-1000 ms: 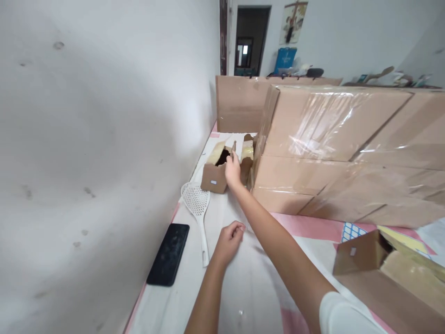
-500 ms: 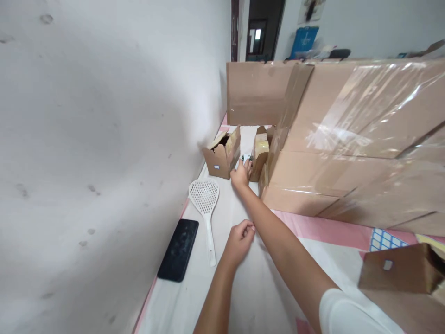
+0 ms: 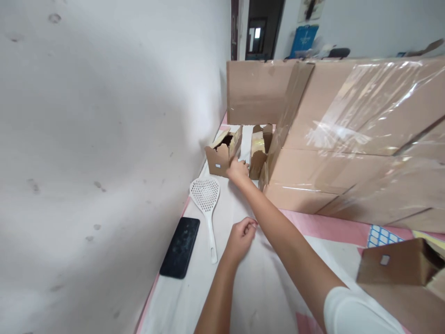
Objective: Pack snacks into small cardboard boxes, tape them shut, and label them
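Note:
My right hand [image 3: 238, 170] reaches far forward between two small cardboard boxes. It touches or nearly touches the right side of the left box [image 3: 218, 160], which has a torn open top and a small white label. Its fingertips are partly hidden, and I cannot make out what they hold. The right box [image 3: 257, 162] stands beside the large cardboard wall. Nearer to me, my left hand [image 3: 242, 235] is curled closed beside my right forearm; anything inside it is hidden.
A white slotted skimmer [image 3: 205, 195] and a black phone [image 3: 180, 248] lie left of my hands, along the white wall. A tall taped cardboard wall [image 3: 333, 139] stands ahead and right. Another cardboard box [image 3: 392, 263] is at the lower right.
My right hand has moved slightly left, towards the left box. The small white patterned item that showed at its fingers is no longer visible. My left hand is nearly still.

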`<state>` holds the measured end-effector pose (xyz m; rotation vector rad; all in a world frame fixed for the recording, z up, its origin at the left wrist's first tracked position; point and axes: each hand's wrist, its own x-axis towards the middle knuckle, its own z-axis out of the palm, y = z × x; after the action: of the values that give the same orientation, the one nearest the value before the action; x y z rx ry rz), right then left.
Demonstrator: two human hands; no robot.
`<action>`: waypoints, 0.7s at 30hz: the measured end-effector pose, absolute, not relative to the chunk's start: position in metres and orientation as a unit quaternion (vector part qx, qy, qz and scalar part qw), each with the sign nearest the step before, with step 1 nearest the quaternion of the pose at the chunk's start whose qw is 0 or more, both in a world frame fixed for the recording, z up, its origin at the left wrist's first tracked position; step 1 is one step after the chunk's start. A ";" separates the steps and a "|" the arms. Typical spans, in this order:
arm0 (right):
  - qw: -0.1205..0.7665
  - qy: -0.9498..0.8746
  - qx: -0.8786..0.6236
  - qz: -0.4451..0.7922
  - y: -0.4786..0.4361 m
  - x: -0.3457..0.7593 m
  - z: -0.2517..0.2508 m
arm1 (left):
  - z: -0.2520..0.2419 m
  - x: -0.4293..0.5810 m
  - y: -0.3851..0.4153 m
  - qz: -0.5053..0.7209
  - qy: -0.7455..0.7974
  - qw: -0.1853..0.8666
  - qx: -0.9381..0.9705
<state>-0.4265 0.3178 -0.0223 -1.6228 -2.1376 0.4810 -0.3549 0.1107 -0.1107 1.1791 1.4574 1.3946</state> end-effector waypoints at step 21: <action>0.156 -0.915 -0.372 0.018 0.284 -0.407 0.062 | -0.120 -0.356 0.111 0.534 0.594 0.369 0.475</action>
<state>-0.4072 0.2840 0.0616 -1.0648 -2.6203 0.0514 -0.3560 0.1111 -0.1199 1.2184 1.5260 1.3718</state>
